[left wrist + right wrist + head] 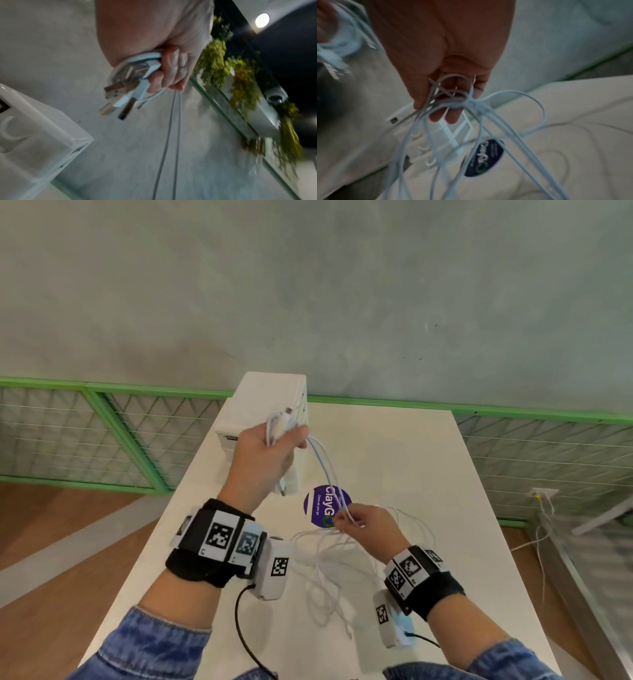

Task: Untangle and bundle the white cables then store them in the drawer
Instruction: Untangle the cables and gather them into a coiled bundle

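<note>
My left hand [274,443] is raised above the table and grips a gathered bunch of white cables [279,424] with several USB plugs [120,94] sticking out of the fist. Two strands [325,470] run down from it to my right hand [356,520], which pinches the cables [453,104] just above the table. A loose tangle of white cable [329,570] lies on the table under and beside the right hand. The white drawer unit [270,402] stands behind the left hand; its drawer fronts [426,148] look closed.
The white table [411,460] carries a round purple sticker [325,506] near the right hand. A green-framed mesh fence [102,433] borders the far side, with grey wall above. Wood floor lies to the left, and a loose wire [541,542] hangs at the right.
</note>
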The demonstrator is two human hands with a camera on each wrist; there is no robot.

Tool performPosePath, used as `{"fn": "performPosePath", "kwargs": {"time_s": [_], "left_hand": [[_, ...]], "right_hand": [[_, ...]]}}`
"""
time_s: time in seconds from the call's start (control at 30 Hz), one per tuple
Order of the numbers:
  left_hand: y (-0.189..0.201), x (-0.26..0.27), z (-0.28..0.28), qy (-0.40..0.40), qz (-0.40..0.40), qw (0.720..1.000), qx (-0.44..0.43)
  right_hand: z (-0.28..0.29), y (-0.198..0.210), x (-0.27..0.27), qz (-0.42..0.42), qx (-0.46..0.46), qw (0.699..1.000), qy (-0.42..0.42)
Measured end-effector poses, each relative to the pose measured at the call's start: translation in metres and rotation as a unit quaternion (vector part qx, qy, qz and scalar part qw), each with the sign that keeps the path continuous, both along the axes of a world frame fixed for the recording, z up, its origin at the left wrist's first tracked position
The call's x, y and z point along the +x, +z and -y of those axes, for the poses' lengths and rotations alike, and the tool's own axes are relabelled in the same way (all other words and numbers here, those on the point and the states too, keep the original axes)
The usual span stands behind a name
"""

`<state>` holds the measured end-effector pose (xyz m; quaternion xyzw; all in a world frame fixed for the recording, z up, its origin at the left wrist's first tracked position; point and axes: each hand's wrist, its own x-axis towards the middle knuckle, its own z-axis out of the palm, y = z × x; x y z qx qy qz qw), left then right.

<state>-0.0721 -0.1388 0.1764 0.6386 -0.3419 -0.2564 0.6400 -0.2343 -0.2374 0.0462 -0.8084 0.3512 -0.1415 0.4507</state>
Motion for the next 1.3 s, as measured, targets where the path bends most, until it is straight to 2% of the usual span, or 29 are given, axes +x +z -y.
{"fn": "performPosePath", "kwargs": {"time_s": [0.13, 0.2, 0.23, 0.3, 0.37, 0.43, 0.53, 0.6, 0.67, 0.73, 0.8, 0.87, 1.0, 1.07, 1.13, 1.23, 1.3], "left_hand": [[-0.001, 0.003, -0.004, 0.011, 0.06, 0.998, 0.021], [-0.006, -0.002, -0.004, 0.004, 0.063, 0.997, 0.037], [-0.008, -0.005, -0.003, -0.005, 0.057, 0.997, 0.043], [-0.008, -0.01, 0.001, -0.038, 0.053, 0.997, 0.05], [-0.005, -0.015, 0.005, -0.068, 0.079, 0.992, 0.065], [-0.001, -0.016, 0.008, -0.074, 0.105, 0.989, 0.071], [0.002, -0.006, 0.008, -0.045, 0.121, 0.988, 0.085], [0.001, 0.004, 0.006, -0.053, 0.151, 0.978, 0.137], [-0.005, 0.008, 0.002, -0.112, 0.176, 0.955, 0.212], [-0.017, 0.006, -0.003, -0.208, 0.178, 0.918, 0.286], [-0.032, -0.001, -0.009, -0.298, 0.145, 0.886, 0.325], [-0.039, -0.01, -0.014, -0.363, 0.085, 0.871, 0.321], [-0.029, -0.017, -0.016, -0.419, -0.109, 0.881, 0.189], [-0.02, -0.015, -0.012, -0.447, -0.22, 0.863, 0.087], [-0.011, -0.014, -0.007, -0.431, -0.275, 0.859, 0.01], [0.002, -0.015, -0.001, -0.346, -0.308, 0.884, -0.058], [0.009, -0.012, 0.002, -0.302, -0.354, 0.877, -0.122]], "right_hand": [[0.02, -0.017, -0.02, -0.092, -0.102, 0.988, -0.075], [0.028, -0.013, -0.026, -0.114, -0.126, 0.981, -0.093], [0.028, -0.006, -0.027, -0.095, -0.107, 0.985, -0.092], [0.022, 0.014, -0.024, 0.011, -0.027, 0.998, -0.056], [0.012, 0.037, -0.015, 0.105, 0.039, 0.994, -0.002], [0.004, 0.052, -0.007, 0.159, 0.082, 0.983, 0.028], [0.005, 0.064, -0.007, 0.178, 0.075, 0.981, 0.015], [0.009, 0.067, -0.012, 0.179, 0.079, 0.981, -0.007], [0.012, 0.069, -0.013, 0.203, 0.114, 0.972, -0.032], [0.016, 0.068, -0.012, 0.199, 0.088, 0.973, -0.075], [0.022, 0.067, -0.011, 0.178, 0.013, 0.979, -0.1], [0.025, 0.066, -0.009, 0.164, -0.037, 0.982, -0.09], [0.024, 0.052, -0.006, 0.139, -0.073, 0.986, -0.051], [0.018, 0.041, -0.003, 0.119, -0.095, 0.988, -0.018], [0.011, 0.031, 0.001, 0.095, -0.115, 0.989, 0.012], [0.005, 0.02, 0.004, 0.077, -0.113, 0.99, 0.02], [0.007, 0.011, 0.003, 0.041, -0.137, 0.99, 0.019]]}}
